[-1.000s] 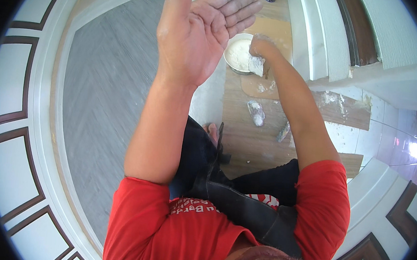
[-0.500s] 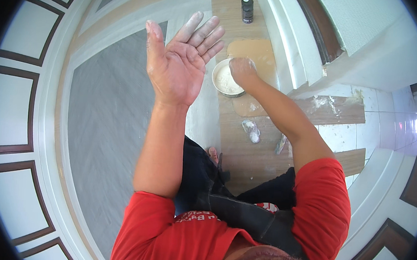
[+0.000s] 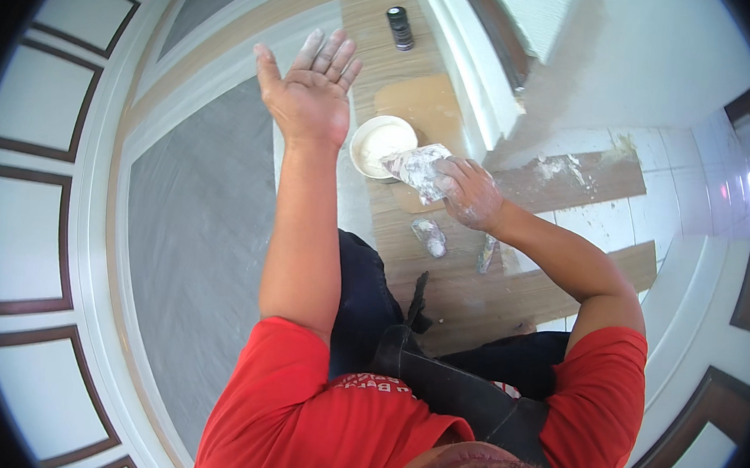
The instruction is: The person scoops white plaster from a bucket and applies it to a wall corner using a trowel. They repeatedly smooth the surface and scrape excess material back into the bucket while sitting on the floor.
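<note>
Your right hand (image 3: 469,191) grips one plaster-smeared putty knife (image 3: 415,163), its blade over the rim of the single white tub (image 3: 379,145) on the floor. Your left hand (image 3: 308,95) is raised, fingers spread wide (holding nothing). One dark can (image 3: 399,27) stands farther off.

The open, bare left hand (image 3: 308,90), its fingertips dusted white, is drawing back from the camera and showing smaller, its palm now facing the grey panelled wall surface (image 3: 202,222). The putty-smeared right hand (image 3: 467,191) is lifting away from the round white tub of filler (image 3: 379,145), carrying a wide, putty-caked scraper blade (image 3: 415,165) just beside the tub's rim. A small dark cylindrical bottle (image 3: 399,27) is coming fully into view on the wooden floor.
</note>
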A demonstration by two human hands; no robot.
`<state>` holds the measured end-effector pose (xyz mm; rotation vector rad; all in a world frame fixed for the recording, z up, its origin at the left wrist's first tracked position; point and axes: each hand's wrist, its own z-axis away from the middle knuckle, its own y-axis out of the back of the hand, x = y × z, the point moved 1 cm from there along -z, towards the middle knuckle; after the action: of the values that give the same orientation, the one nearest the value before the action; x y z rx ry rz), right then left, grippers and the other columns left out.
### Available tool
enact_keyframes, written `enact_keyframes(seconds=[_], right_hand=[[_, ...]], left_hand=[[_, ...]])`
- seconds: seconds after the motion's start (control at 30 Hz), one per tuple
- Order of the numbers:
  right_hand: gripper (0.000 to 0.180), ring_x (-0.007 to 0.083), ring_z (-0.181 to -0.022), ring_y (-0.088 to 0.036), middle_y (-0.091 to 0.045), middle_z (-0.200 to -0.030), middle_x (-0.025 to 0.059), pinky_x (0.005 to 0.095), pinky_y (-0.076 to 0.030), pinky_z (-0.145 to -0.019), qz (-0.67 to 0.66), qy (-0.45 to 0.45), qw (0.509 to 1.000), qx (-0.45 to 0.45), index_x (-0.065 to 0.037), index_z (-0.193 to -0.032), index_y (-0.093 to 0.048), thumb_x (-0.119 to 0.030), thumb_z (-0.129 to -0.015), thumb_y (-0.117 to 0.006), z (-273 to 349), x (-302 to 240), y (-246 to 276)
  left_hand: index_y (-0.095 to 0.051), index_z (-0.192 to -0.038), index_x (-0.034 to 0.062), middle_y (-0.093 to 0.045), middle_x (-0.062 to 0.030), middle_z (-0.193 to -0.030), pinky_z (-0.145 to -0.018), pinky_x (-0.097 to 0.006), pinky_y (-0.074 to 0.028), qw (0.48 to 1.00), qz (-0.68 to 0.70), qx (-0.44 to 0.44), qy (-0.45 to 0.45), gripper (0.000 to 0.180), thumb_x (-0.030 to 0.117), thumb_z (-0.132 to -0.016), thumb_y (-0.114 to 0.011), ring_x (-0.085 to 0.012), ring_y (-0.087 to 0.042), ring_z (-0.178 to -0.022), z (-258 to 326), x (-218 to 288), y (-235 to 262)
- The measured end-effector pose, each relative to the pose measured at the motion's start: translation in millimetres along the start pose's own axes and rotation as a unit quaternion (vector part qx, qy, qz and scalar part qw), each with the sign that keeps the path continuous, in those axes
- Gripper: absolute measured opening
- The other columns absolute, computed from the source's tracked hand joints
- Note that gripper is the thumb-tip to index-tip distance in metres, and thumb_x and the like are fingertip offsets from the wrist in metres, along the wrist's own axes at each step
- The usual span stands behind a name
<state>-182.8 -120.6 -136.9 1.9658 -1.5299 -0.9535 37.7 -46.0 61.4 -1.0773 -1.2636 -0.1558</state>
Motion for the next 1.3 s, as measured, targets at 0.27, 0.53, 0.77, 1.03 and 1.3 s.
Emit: enact_keyframes(seconds=[0.27,0.53,0.77,1.03,1.3], right_hand=[[0.028,0.0329,-0.092,-0.07,-0.069,-0.111,0.0157,0.0422,-0.059,-0.078,-0.15,-0.172,0.95,0.213,-0.006,-0.119,-0.056,-0.005,-0.093,-0.065,68.8,9.3,88.1],[0.036,0.027,-0.096,-0.069,-0.071,-0.109,0.02,0.0416,-0.055,-0.085,-0.135,-0.44,0.869,0.184,0.003,-0.12,-0.058,-0.027,-0.102,-0.064,74.2,52.3,174.5],[0.05,0.0328,-0.105,-0.067,-0.069,-0.116,0.0235,0.0411,-0.054,-0.09,-0.105,-0.407,0.893,0.163,0.003,-0.132,-0.057,-0.037,-0.103,-0.063,65.3,92.4,168.1],[0.052,0.0282,-0.11,-0.065,-0.067,-0.127,0.021,0.0399,-0.057,-0.089,-0.17,-0.404,0.894,0.089,0.003,-0.131,-0.06,-0.039,-0.101,-0.066,39.7,111.6,183.2],[0.046,0.0288,-0.106,-0.068,-0.072,-0.118,0.0178,0.0397,-0.054,-0.093,-0.016,-0.365,0.91,0.193,0.0,-0.129,-0.063,-0.036,-0.1,-0.069,35.4,120.8,204.4]], left_hand=[[-0.019,-0.159,-0.0114,-0.03,-0.036,-0.16,-0.124,-0.054,-0.027,0.991,-0.045,-0.01,0.123,0.104,0.073,-0.1,-0.036,-0.047,-0.031,-0.15,-7.0,-58.7,-37.6],[-0.02,-0.158,-0.0116,-0.029,-0.0364,-0.161,-0.122,-0.053,-0.029,0.946,-0.139,-0.101,0.274,0.106,0.075,-0.1,-0.035,-0.0469,-0.034,-0.149,-2.7,-122.9,-61.4],[-0.008,-0.157,-0.018,-0.021,-0.0395,-0.162,-0.122,-0.051,-0.033,0.929,-0.155,-0.142,0.304,0.117,0.079,-0.098,-0.035,-0.048,-0.035,-0.148,6.6,-149.9,-73.2],[-0.005,-0.156,-0.0189,-0.019,-0.0415,-0.161,-0.122,-0.051,-0.033,0.928,-0.157,-0.159,0.299,0.123,0.083,-0.095,-0.036,-0.0491,-0.036,-0.147,3.7,-150.3,-66.1],[-0.008,-0.158,-0.0158,-0.024,-0.0387,-0.161,-0.123,-0.05,-0.031,0.922,-0.151,-0.184,0.305,0.119,0.083,-0.096,-0.033,-0.0457,-0.036,-0.148,-0.9,-151.4,-61.6]])
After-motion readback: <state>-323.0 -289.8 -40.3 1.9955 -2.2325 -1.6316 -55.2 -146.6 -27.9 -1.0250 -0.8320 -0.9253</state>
